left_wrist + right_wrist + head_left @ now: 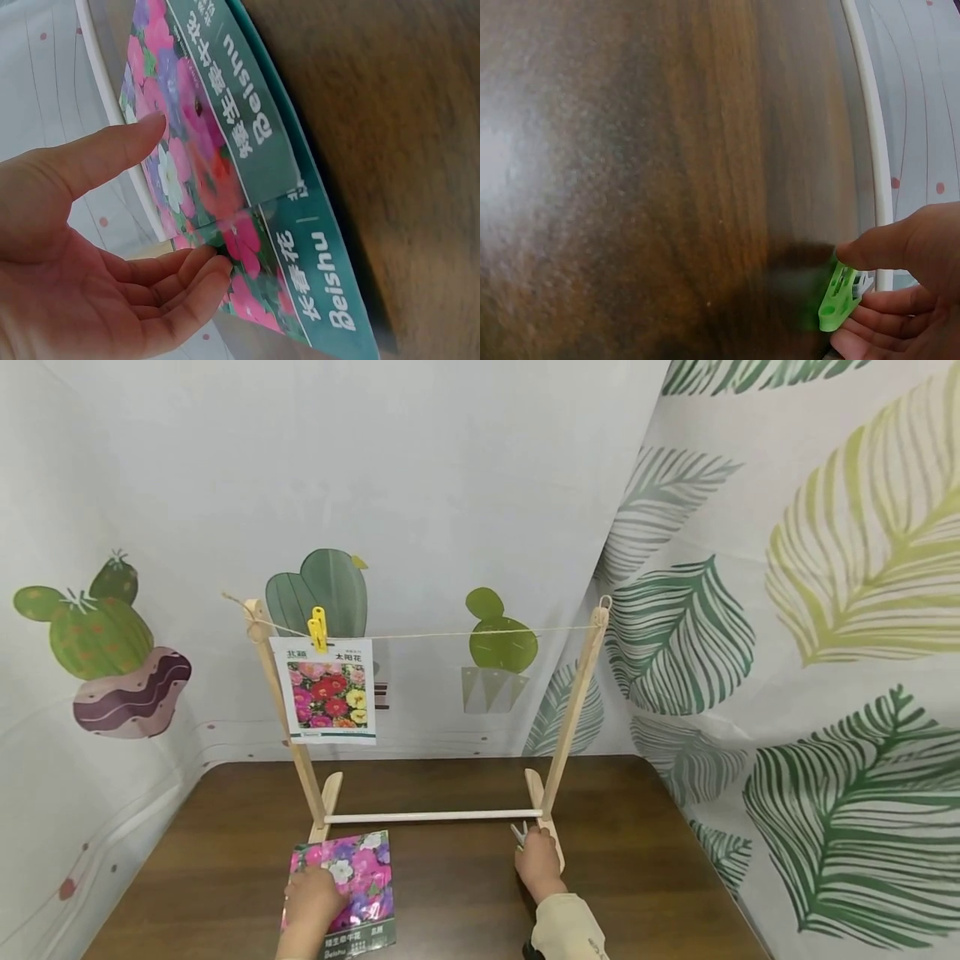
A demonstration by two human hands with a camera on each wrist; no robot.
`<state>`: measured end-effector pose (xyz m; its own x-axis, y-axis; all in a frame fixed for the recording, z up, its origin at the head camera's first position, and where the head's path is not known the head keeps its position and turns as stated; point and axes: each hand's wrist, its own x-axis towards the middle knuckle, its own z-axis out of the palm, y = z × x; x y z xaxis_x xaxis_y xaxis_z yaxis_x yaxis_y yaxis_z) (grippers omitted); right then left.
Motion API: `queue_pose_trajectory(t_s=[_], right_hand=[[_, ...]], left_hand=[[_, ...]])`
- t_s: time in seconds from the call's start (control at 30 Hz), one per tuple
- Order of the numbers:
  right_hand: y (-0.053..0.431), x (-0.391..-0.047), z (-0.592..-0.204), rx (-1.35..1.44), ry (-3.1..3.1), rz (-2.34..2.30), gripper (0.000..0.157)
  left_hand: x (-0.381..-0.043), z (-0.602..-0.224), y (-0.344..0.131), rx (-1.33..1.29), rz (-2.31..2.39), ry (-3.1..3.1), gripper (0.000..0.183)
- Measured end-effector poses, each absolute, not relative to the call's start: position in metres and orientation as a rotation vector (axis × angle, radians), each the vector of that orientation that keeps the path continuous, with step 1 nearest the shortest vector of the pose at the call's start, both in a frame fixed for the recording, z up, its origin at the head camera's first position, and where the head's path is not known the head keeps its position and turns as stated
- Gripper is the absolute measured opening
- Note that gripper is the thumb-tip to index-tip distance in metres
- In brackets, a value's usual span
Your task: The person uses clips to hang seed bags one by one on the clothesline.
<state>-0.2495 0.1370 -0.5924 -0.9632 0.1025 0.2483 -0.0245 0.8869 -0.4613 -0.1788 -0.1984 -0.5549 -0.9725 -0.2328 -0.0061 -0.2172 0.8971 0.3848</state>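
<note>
As viewed from the head camera, near to far: at left, left hand [315,897] over a pink-and-purple flower packet [371,877] on the table [450,893], with grip apart, thumb across the printed face, bent fingers at one side edge. Beneath, partly projecting in the left wrist view, a second packet [300,270] with a green band; both lettered "Beishu". At right, right hand [538,860] beside the stand's right foot [553,856], with grip together on a green clip [838,296], pinched near the table; just behind, a small white piece [864,282], too hidden to identify. Beyond, a white crossbar [435,817] low between the posts of a wooden stand [573,718]. Higher, a thin string [450,634] from post to post, bearing toward its left end a yellow clip [318,628] and a hanging white packet [330,702], printed with red, pink and yellow flowers. Farthest, a pale cloth [465,485] with cactus prints, giving way at right to large leaves.
</note>
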Motion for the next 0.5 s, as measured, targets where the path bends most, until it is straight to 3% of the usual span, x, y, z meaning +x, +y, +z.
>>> queue_pose_trajectory(t_s=[0.2, 0.5], right_hand=[[0.133, -0.248, -0.593, -0.119, -2.737, 0.666, 0.020], [0.132, -0.247, -0.591, -0.165, -2.731, 0.662, 0.027]], left_hand=[[-0.179, -0.559, -0.196, 0.393, -0.615, -3.007, 0.068], [-0.181, -0.561, -0.188, 0.551, -0.682, -2.995, 0.071]])
